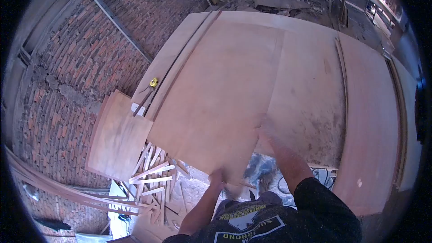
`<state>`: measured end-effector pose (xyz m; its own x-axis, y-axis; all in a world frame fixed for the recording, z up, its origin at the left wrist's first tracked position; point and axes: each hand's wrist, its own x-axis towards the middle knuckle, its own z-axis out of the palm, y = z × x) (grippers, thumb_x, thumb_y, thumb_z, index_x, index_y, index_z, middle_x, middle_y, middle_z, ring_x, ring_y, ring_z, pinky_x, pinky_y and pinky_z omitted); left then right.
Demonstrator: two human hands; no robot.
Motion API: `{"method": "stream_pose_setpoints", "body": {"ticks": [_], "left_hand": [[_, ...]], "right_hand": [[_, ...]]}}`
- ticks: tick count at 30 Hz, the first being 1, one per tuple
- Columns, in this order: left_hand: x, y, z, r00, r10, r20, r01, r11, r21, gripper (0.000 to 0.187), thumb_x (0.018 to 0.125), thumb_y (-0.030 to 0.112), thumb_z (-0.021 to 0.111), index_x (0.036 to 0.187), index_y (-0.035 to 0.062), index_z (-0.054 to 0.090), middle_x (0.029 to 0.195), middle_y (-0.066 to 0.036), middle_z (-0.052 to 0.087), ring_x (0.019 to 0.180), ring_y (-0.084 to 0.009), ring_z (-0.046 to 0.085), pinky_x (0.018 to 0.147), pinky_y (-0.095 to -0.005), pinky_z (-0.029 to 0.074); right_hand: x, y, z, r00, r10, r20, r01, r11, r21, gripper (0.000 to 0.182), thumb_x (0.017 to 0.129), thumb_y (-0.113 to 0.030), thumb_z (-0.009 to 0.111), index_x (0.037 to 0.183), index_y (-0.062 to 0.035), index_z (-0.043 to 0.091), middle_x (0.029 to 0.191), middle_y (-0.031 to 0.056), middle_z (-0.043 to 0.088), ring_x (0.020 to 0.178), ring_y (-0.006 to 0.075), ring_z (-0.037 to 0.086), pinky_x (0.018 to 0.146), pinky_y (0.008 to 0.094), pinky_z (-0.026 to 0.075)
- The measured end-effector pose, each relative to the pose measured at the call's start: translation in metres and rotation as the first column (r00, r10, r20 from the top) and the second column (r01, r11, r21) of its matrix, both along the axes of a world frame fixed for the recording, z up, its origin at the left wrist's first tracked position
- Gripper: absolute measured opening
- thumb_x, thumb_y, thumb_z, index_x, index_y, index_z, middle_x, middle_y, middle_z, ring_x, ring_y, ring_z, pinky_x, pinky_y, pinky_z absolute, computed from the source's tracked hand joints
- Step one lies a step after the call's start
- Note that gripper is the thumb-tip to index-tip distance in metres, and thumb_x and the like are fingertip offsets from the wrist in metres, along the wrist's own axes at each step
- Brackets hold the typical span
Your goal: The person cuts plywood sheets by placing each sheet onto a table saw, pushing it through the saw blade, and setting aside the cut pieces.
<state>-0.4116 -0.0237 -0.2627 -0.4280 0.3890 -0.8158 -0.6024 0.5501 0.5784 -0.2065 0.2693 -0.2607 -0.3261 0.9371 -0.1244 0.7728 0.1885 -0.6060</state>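
Note:
A large thin plywood sheet lies across a broad stack of boards, its near corner reaching toward my body. My left hand is closed on the sheet's near edge. Farther out, my right hand grips its right edge, with the fingers blurred by motion. Another board shows to the right, its surface smudged dark near the front. The undersides of both hands' grips are hidden.
A yellow tape measure and a dark slim tool rest on the left boards. Wood strips lie heaped below, beside a leaning panel. A brick wall bounds the left; stacked boards stand right.

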Motion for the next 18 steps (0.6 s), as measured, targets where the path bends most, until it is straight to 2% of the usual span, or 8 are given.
{"method": "stream_pose_setpoints", "body": {"ticks": [1,4,7,9,11,12,14,18], "left_hand": [[-0.004,-0.003,-0.005,0.999,-0.040,-0.013,0.040,0.999,0.014,0.050,0.088,0.035,0.069,0.126,0.0060,0.057,0.111,-0.009,0.065,0.102,-0.0268,0.063,0.082,-0.0502,0.052],[-0.022,-0.021,0.048,0.926,-0.367,0.091,0.374,0.925,-0.073,0.054,0.084,0.039,0.073,0.121,0.0027,0.060,0.100,-0.010,0.068,0.091,-0.0251,0.065,0.080,-0.0431,0.053],[-0.078,-0.055,0.047,0.581,-0.811,-0.071,0.781,0.580,-0.233,0.058,0.080,0.043,0.077,0.117,0.0020,0.062,0.095,-0.014,0.069,0.090,-0.0263,0.066,0.085,-0.0418,0.052],[-0.115,-0.069,0.062,0.354,-0.762,-0.543,0.742,0.582,-0.333,0.061,0.076,0.045,0.080,0.115,0.0013,0.063,0.097,-0.018,0.068,0.091,-0.0291,0.066,0.085,-0.0422,0.052],[-0.159,-0.070,0.066,0.055,-0.575,-0.816,0.688,0.614,-0.386,0.067,0.072,0.046,0.083,0.117,0.0010,0.062,0.105,-0.021,0.066,0.098,-0.0336,0.064,0.089,-0.0438,0.051],[-0.183,-0.067,0.066,-0.082,-0.475,-0.876,0.658,0.634,-0.405,0.071,0.070,0.046,0.085,0.120,0.0011,0.060,0.111,-0.023,0.064,0.104,-0.0367,0.062,0.092,-0.0452,0.050],[-0.222,-0.046,0.088,-0.100,-0.550,-0.829,0.693,0.559,-0.455,0.085,0.068,0.046,0.086,0.132,0.0015,0.051,0.130,-0.023,0.055,0.122,-0.0401,0.052,0.104,-0.0496,0.042],[-0.272,-0.015,0.093,-0.385,-0.415,-0.824,0.784,0.324,-0.529,0.100,0.065,0.048,0.086,0.143,0.0041,0.040,0.151,-0.022,0.035,0.143,-0.0393,0.030,0.114,-0.0597,0.026]], "right_hand": [[-0.001,0.000,-0.006,0.999,-0.048,0.024,0.048,0.999,0.009,0.085,0.077,-0.038,0.076,0.147,-0.0057,0.039,0.145,0.0254,0.044,0.136,0.0404,0.041,0.112,0.0450,0.036],[0.001,-0.018,-0.007,0.983,-0.186,0.007,0.186,0.982,-0.016,0.090,0.079,-0.038,0.075,0.151,-0.0052,0.032,0.145,0.0278,0.044,0.134,0.0424,0.043,0.110,0.0463,0.039],[-0.004,-0.080,0.055,0.953,-0.284,-0.111,0.262,0.949,-0.175,0.089,0.081,-0.039,0.074,0.151,-0.0061,0.032,0.141,0.0297,0.046,0.129,0.0456,0.047,0.103,0.0483,0.045],[-0.006,-0.139,0.074,0.977,-0.213,0.016,0.213,0.970,-0.114,0.086,0.080,-0.040,0.075,0.150,-0.0076,0.036,0.137,0.0287,0.049,0.125,0.0453,0.049,0.100,0.0474,0.047],[-0.013,-0.202,0.066,0.985,-0.158,0.064,0.161,0.986,-0.049,0.083,0.079,-0.040,0.076,0.147,-0.0092,0.041,0.135,0.0273,0.050,0.123,0.0444,0.050,0.098,0.0478,0.047],[-0.016,-0.240,0.060,0.990,-0.136,0.043,0.137,0.991,-0.013,0.081,0.078,-0.040,0.077,0.145,-0.0101,0.044,0.135,0.0264,0.050,0.123,0.0437,0.050,0.099,0.0486,0.046],[-0.031,-0.292,0.060,0.993,-0.097,0.068,0.092,0.993,0.070,0.078,0.076,-0.039,0.078,0.142,-0.0109,0.049,0.138,0.0249,0.047,0.125,0.0428,0.048,0.101,0.0507,0.043],[-0.069,-0.350,0.075,0.981,-0.120,0.151,0.103,0.988,0.115,0.073,0.076,-0.038,0.078,0.140,-0.0151,0.052,0.148,0.0213,0.037,0.133,0.0429,0.038,0.108,0.0569,0.033]]}}
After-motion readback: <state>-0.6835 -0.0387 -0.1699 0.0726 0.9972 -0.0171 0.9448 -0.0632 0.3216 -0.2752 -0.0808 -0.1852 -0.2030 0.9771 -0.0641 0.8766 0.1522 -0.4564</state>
